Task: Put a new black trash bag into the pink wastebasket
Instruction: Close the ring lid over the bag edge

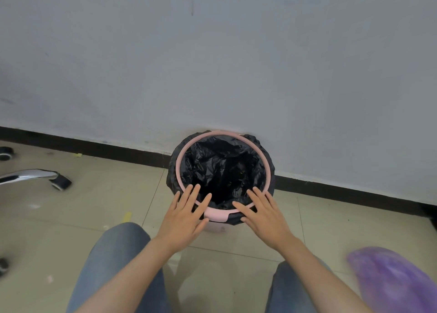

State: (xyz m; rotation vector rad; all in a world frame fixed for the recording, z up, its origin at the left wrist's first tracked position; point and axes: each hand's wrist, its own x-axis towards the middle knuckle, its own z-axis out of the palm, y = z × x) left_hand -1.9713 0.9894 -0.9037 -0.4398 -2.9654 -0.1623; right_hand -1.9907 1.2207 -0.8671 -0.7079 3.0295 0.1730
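Note:
The pink wastebasket [215,213] stands on the tiled floor against the wall. A black trash bag [222,166] lines its inside, and the bag's edge is folded over the outside under a pink ring. My left hand [185,215] lies flat with spread fingers on the near left of the ring. My right hand [263,214] lies flat with spread fingers on the near right of the ring. Neither hand holds anything.
An office chair's chrome leg and caster [55,179] stand at the left. A purple bag [392,282] lies blurred at the lower right. My knees in blue jeans [118,253] flank the floor in front of the basket. A black skirting board [106,147] runs along the wall.

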